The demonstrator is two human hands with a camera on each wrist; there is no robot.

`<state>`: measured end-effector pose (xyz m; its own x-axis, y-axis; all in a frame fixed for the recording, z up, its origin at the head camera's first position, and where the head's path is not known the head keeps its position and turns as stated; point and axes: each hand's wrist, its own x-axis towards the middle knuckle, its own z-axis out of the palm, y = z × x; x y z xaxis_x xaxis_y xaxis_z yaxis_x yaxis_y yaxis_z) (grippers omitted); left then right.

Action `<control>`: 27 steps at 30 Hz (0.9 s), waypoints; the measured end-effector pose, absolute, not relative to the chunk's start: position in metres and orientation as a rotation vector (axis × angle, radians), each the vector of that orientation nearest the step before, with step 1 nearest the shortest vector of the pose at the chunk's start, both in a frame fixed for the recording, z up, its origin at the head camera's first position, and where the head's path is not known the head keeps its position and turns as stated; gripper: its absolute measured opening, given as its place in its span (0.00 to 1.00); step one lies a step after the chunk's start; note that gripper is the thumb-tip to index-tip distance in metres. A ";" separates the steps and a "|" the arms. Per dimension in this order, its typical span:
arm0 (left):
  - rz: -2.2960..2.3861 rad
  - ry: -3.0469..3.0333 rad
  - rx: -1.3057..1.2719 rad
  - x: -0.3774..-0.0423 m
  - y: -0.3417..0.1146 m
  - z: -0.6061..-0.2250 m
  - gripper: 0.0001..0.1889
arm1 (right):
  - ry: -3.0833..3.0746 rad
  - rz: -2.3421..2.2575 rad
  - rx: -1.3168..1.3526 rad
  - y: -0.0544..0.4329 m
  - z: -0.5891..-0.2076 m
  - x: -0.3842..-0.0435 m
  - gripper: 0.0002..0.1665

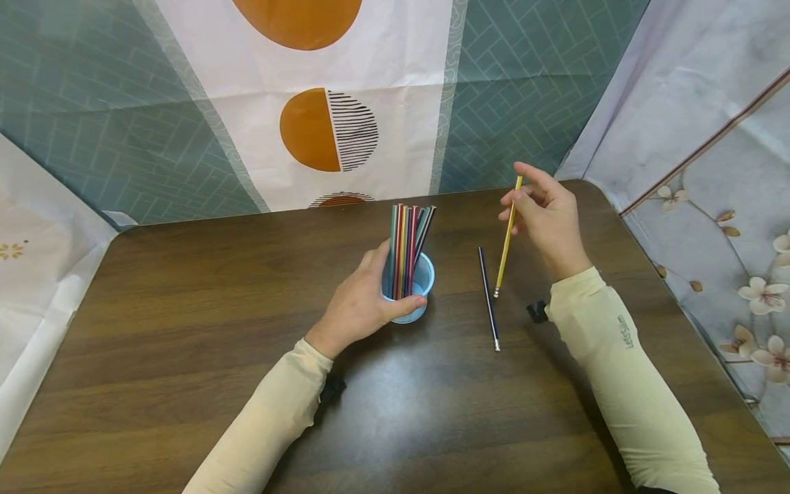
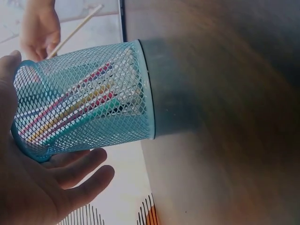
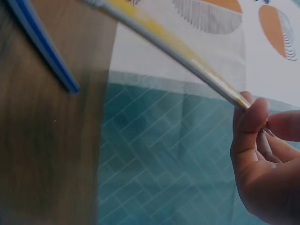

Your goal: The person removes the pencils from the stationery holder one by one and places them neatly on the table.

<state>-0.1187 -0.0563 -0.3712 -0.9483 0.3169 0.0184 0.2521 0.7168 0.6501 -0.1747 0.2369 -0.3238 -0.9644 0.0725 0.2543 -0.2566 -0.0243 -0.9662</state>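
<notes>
A light blue mesh pencil cup (image 1: 430, 273) stands on the table, holding a bundle of several colored pencils (image 1: 404, 250). My left hand (image 1: 358, 302) holds the cup from its left side, thumb on the near side. In the left wrist view the mesh wall (image 2: 146, 93) shows pencil ends inside, near the base. Right of the cup, my right hand (image 1: 551, 223) pinches a yellow pencil (image 1: 507, 250) near its upper end, eraser end pointing down. Beside it a dark blue pencil (image 1: 489, 300) lies on the table; part of it shows in the right wrist view.
The brown wooden table (image 1: 185, 329) has rounded far corners. A patterned cloth (image 1: 395, 123) hangs along its far edge, and a floral cloth (image 1: 710, 206) runs along the right side. White cloth (image 1: 49, 274) borders the left.
</notes>
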 end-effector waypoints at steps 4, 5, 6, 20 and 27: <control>1.060 2.824 0.487 -0.120 -0.057 -0.371 0.57 | -2.177 1.996 0.147 0.242 -0.333 -0.181 0.21; 1.066 2.825 0.491 -0.120 -0.057 -0.371 0.56 | -2.226 1.966 0.128 0.243 -0.335 -0.183 0.20; 1.068 2.828 0.492 -0.120 -0.057 -0.371 0.56 | -2.283 1.931 0.107 0.245 -0.337 -0.184 0.19; 1.087 2.842 0.506 -0.122 -0.059 -0.371 0.57 | -2.891 1.490 0.034 0.259 -0.353 -0.197 0.17; 1.098 2.825 0.511 -0.121 -0.059 -0.370 0.58 | -3.029 1.413 0.023 0.263 -0.359 -0.198 0.17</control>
